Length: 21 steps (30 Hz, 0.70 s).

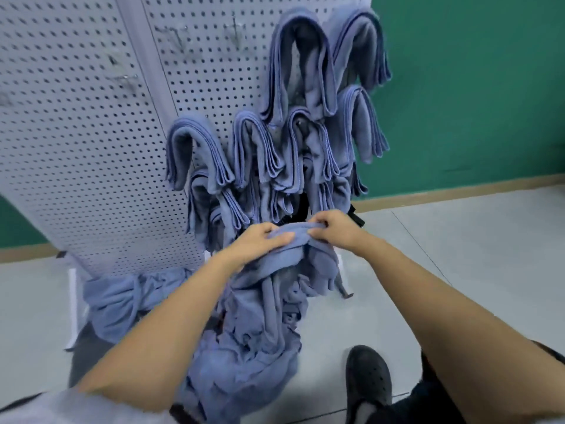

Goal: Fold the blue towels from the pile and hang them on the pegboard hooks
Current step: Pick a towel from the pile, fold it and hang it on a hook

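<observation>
Folded towels (301,71) crowd the pegboard (91,133) just beyond the hands. A black shoe (368,377) stands on the floor (458,255) under the right forearm. The left hand (256,240) and right hand (336,228) both pinch the top edge of one blue towel (293,240), above the pile (250,347).

hooks (177,38) blurred, shoe (368,381) cropped at bottom edge

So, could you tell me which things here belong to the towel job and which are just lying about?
Job: held towel, left hand, right hand, towel pile, hung towels, pegboard, bare hooks.
Not the job: black shoe, green wall, floor.
</observation>
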Available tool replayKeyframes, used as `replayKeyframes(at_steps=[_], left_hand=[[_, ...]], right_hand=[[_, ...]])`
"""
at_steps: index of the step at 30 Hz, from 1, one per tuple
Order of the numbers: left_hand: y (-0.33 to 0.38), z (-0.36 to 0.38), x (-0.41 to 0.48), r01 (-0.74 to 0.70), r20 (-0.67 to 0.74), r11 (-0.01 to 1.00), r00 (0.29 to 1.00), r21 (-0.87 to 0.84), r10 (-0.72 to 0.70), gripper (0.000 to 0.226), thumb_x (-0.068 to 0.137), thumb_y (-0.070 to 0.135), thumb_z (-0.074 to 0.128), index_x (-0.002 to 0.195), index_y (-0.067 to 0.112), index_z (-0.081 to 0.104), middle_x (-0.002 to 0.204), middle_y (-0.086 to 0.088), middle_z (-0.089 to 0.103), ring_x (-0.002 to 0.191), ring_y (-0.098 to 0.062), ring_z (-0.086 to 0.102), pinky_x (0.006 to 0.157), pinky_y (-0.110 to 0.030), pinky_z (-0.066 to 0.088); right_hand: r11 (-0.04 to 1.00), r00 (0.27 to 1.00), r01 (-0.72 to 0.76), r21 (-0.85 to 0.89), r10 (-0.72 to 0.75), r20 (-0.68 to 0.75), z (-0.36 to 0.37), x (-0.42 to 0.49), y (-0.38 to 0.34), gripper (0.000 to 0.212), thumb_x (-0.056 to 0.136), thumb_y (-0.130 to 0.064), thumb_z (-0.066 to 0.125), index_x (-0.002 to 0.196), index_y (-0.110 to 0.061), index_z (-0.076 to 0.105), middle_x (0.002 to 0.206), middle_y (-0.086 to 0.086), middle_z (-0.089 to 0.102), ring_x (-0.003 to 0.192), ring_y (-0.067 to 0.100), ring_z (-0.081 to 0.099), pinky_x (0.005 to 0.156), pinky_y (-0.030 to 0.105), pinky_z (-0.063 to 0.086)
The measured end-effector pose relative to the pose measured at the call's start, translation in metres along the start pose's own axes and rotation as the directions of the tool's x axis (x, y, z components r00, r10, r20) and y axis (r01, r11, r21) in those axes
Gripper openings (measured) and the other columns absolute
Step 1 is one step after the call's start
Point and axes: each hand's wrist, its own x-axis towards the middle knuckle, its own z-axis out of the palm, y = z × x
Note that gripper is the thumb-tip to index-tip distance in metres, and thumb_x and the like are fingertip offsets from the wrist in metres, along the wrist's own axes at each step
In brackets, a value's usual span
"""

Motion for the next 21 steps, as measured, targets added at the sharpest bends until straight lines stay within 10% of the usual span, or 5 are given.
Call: replayKeyframes(at_steps=[6, 9, 16, 21], left_hand=[[0.054, -0.057, -0.054, -0.077, 0.001, 0.893, 0.996, 0.442, 0.086, 0.033, 0.076, 0.024, 0.078, 0.076, 0.006, 0.051, 0.073, -0.007, 0.038, 0.067, -0.018, 0.038, 0.061, -0.030, 0.026], [0.044, -0.061, -0.064, -0.052, -0.174, 0.872, 0.973, 0.487, 0.155, 0.027, 0.077, 0.018, 0.073, 0.066, 0.015, 0.048, 0.065, -0.003, 0.043, 0.067, -0.020, 0.042, 0.058, -0.030, 0.029], [0.030, -0.048, -0.060, 0.075, -0.610, 0.996, 0.792, 0.046, -0.031, 0.036, 0.080, 0.032, 0.075, 0.096, 0.012, 0.050, 0.084, -0.002, 0.054, 0.080, -0.022, 0.054, 0.074, -0.034, 0.046], [0.049, -0.041, -0.082, 0.153, -0.364, 0.974, 0.909, -0.166, -0.204, 0.053, 0.096, 0.053, 0.043, 0.070, 0.009, 0.058, 0.061, -0.006, 0.052, 0.055, -0.019, 0.047, 0.057, -0.026, 0.042]], right_hand=[[0.989, 0.991, 0.131, 0.073, -0.131, -0.006, -0.049, -0.046, -0.075, 0.030, 0.096, -0.020, 0.055, 0.073, -0.002, 0.048, 0.061, 0.007, 0.034, 0.039, 0.004, 0.032, 0.039, 0.011, 0.027], [0.970, 0.992, 0.121, 0.209, -0.122, -0.007, -0.041, -0.052, -0.080, 0.028, 0.098, -0.022, 0.050, 0.074, -0.011, 0.045, 0.067, 0.005, 0.037, 0.057, 0.009, 0.035, 0.049, 0.012, 0.030], [0.877, 0.999, 0.041, 0.478, -0.032, -0.028, -0.020, -0.035, -0.081, 0.017, 0.099, -0.031, 0.048, 0.094, -0.015, 0.051, 0.088, 0.012, 0.052, 0.080, 0.022, 0.047, 0.073, 0.034, 0.037], [0.835, 0.990, 0.091, 0.543, -0.020, -0.136, -0.021, -0.026, -0.082, 0.026, 0.100, -0.030, 0.045, 0.078, -0.017, 0.041, 0.079, 0.010, 0.039, 0.076, 0.024, 0.034, 0.065, 0.034, 0.031]])
